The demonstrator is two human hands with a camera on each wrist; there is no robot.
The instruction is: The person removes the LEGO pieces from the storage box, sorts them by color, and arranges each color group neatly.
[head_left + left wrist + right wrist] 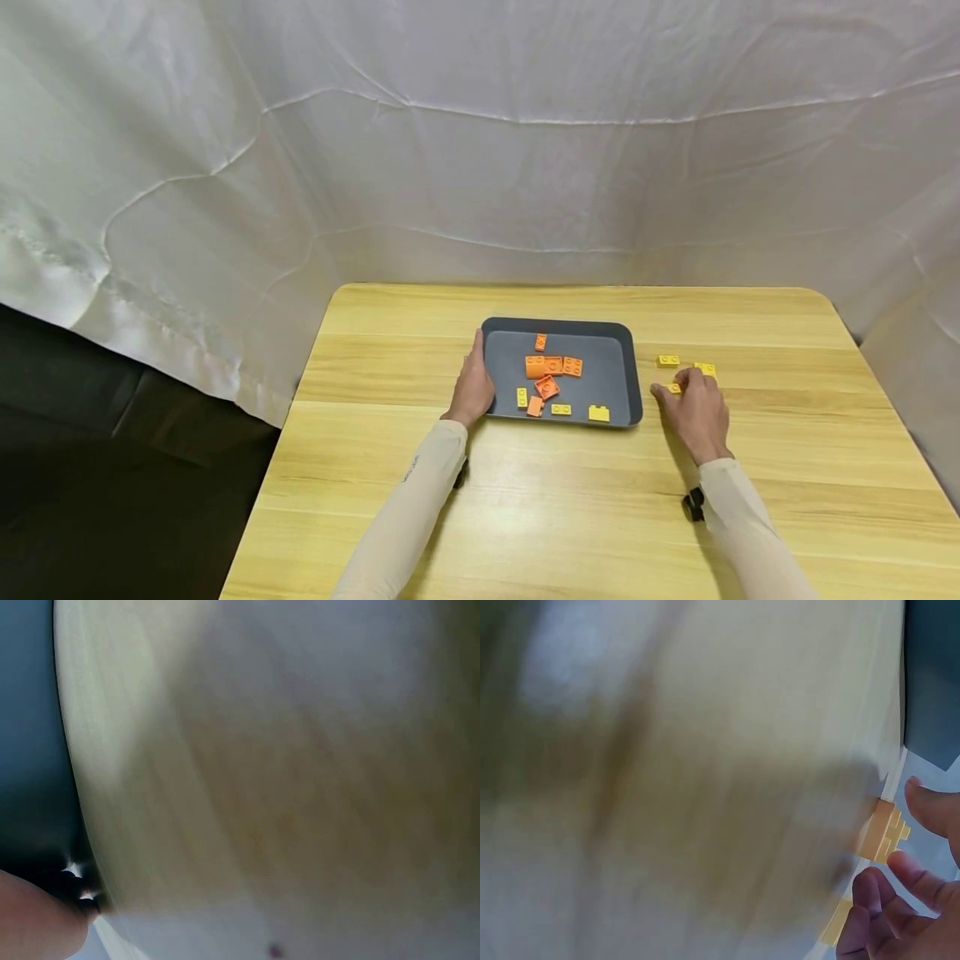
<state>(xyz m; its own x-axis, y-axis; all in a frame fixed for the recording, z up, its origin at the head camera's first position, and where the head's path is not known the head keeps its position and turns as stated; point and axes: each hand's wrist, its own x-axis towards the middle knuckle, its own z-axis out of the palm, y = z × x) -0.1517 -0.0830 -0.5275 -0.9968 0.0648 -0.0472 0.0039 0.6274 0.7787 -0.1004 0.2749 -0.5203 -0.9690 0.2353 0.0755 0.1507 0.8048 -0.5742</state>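
A dark grey tray lies on the table. My left hand rests along its left side, fingers fairly straight against the outside wall. Right of the tray, my right hand reaches down over a small yellow brick, with thumb and forefinger apart on either side of it. In the right wrist view, a gap shows between the thumb and the studded yellow bricks. Another yellow brick lies just behind, and a further one is partly covered by the fingers.
Inside the tray are several orange bricks and a few yellow ones towards its front. The wooden table reaches back to a pale hanging cloth. Dark material fills the area left of the table.
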